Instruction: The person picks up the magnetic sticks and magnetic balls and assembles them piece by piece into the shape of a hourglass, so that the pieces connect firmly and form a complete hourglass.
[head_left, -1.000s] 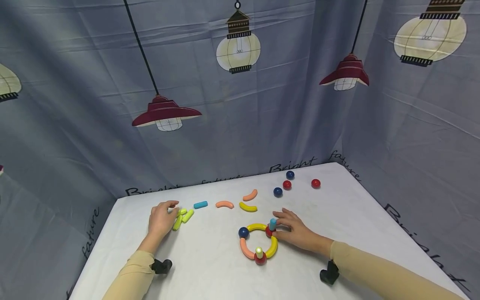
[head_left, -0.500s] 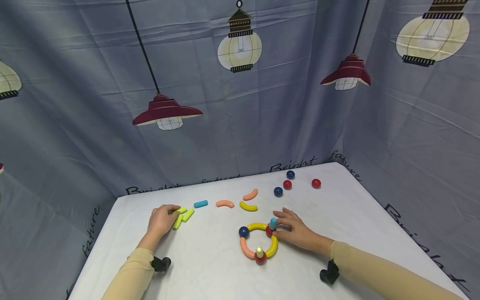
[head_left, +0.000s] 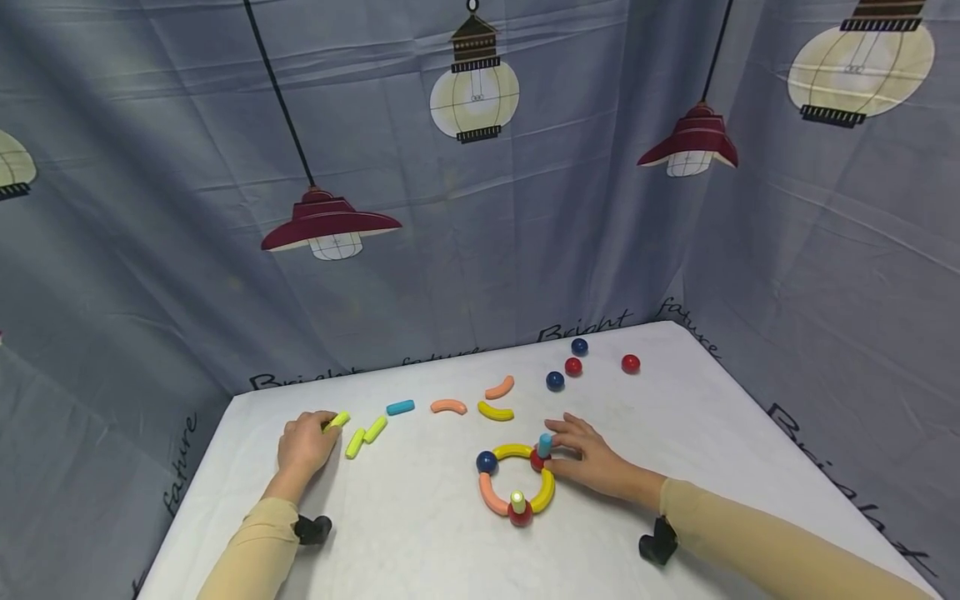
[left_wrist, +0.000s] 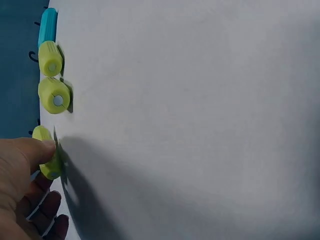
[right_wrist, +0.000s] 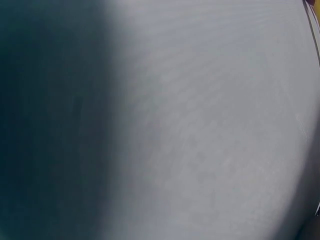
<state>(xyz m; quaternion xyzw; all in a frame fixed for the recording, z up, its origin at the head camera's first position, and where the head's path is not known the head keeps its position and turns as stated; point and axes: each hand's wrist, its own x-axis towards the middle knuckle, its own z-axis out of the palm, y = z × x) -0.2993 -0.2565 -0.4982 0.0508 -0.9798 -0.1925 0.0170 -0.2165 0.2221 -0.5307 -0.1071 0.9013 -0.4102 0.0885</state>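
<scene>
"Bright" and "fature" in black script, repeated on the blue-grey cloth (head_left: 450,292) round the white table (head_left: 405,517).
Behind the table's far edge, from its left corner, run a first "Bright" (head_left: 300,380) and a "fature" (head_left: 442,358), their lower parts cut off by the edge, then a second "Bright" (head_left: 585,327); another "fature" (head_left: 687,323) bends round its far right corner. Beyond the table's right side a third "Bright" (head_left: 821,471) slants downward; beyond its left side a "fature" (head_left: 181,462) stands nearly on end. In the left wrist view, the black strokes (left_wrist: 33,56) beside the table's edge are too fragmentary to read.
</scene>
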